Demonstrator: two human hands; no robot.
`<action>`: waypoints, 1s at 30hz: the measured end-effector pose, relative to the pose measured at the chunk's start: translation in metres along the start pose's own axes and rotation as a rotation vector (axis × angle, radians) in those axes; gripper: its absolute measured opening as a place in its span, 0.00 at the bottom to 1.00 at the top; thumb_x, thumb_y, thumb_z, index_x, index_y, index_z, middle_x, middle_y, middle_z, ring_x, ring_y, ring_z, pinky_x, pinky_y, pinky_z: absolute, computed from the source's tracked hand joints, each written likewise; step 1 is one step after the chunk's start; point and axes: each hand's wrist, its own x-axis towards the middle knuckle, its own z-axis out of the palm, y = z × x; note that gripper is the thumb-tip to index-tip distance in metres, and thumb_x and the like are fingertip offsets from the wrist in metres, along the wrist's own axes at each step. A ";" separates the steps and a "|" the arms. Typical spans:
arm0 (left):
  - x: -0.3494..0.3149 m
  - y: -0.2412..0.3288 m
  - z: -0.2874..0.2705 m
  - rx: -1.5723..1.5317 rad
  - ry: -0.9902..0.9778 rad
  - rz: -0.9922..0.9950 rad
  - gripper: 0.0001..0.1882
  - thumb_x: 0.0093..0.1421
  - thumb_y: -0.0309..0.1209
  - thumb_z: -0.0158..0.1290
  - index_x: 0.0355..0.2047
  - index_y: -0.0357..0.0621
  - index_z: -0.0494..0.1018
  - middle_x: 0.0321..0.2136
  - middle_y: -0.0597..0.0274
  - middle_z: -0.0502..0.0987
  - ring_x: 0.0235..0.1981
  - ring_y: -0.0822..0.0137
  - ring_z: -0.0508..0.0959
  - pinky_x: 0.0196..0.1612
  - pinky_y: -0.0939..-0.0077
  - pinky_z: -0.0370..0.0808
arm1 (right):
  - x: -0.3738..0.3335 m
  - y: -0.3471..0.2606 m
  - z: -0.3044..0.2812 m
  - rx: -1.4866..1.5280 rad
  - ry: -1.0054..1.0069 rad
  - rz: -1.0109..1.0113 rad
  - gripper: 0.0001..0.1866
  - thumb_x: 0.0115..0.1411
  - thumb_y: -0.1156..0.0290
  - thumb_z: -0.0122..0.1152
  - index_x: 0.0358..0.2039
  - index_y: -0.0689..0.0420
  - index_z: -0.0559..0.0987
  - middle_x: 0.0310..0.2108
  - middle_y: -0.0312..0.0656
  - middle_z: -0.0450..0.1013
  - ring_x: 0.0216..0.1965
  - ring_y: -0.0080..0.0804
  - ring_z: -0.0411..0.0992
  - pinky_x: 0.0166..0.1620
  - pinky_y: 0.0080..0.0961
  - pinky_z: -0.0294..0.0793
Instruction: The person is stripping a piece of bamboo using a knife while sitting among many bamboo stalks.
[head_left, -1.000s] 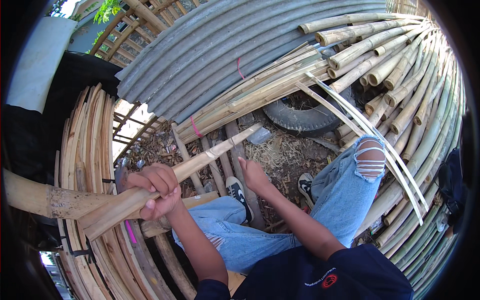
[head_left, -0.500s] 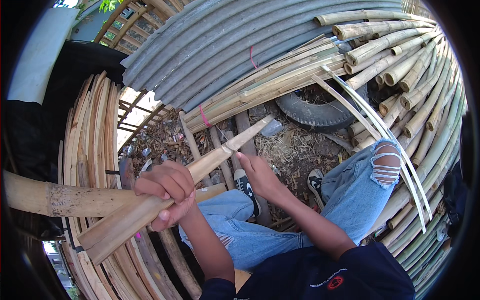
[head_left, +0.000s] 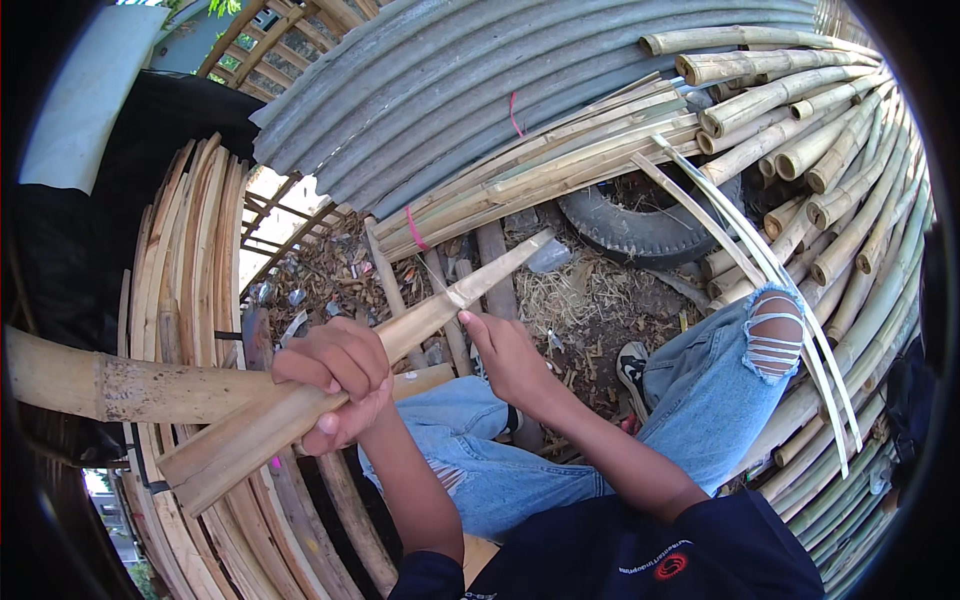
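Note:
My left hand (head_left: 335,385) is wrapped round a long split piece of bamboo (head_left: 230,450), which slants from lower left to a narrow tip at upper right. Beneath it lies a thick round bamboo pole (head_left: 180,392), coming in from the left. My right hand (head_left: 508,362) is closed beside the split piece, its thumb close to the node. From there a thin, pale sliver that looks like a knife blade (head_left: 437,280) crosses the bamboo. The handle is hidden in my fingers.
Upright stacks of split bamboo (head_left: 190,290) stand at left. Bundled strips (head_left: 560,165) lie before corrugated sheeting (head_left: 430,90). Bamboo poles (head_left: 760,105) are piled at right, near a tyre (head_left: 640,230). Long thin strips (head_left: 745,235) lean by my knee. Shavings and litter (head_left: 560,300) cover the ground.
My right hand has slid slightly down and left along the split bamboo, nearer my left hand. The left hand keeps its grip. The whole view has shifted a little.

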 end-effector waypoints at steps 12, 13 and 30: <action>-0.002 0.004 -0.005 -0.001 0.078 -0.001 0.14 0.46 0.34 0.53 0.20 0.45 0.57 0.06 0.65 0.60 0.04 0.75 0.58 0.07 0.85 0.58 | -0.006 0.000 0.007 -0.119 -0.026 -0.045 0.25 0.68 0.57 0.39 0.28 0.66 0.74 0.22 0.63 0.70 0.30 0.64 0.69 0.35 0.52 0.66; -0.001 0.002 -0.002 -0.012 0.040 -0.002 0.14 0.46 0.33 0.53 0.20 0.45 0.57 0.06 0.65 0.60 0.04 0.76 0.58 0.08 0.84 0.58 | -0.006 0.012 0.005 -0.147 -0.001 -0.036 0.25 0.68 0.57 0.39 0.28 0.66 0.74 0.22 0.62 0.70 0.30 0.64 0.69 0.35 0.52 0.67; -0.009 0.009 -0.008 -0.034 0.125 -0.019 0.13 0.45 0.32 0.53 0.21 0.44 0.58 0.06 0.64 0.61 0.05 0.75 0.57 0.08 0.85 0.57 | -0.010 0.024 0.012 -0.287 0.015 -0.075 0.24 0.67 0.56 0.41 0.29 0.65 0.74 0.21 0.61 0.71 0.28 0.63 0.70 0.33 0.53 0.69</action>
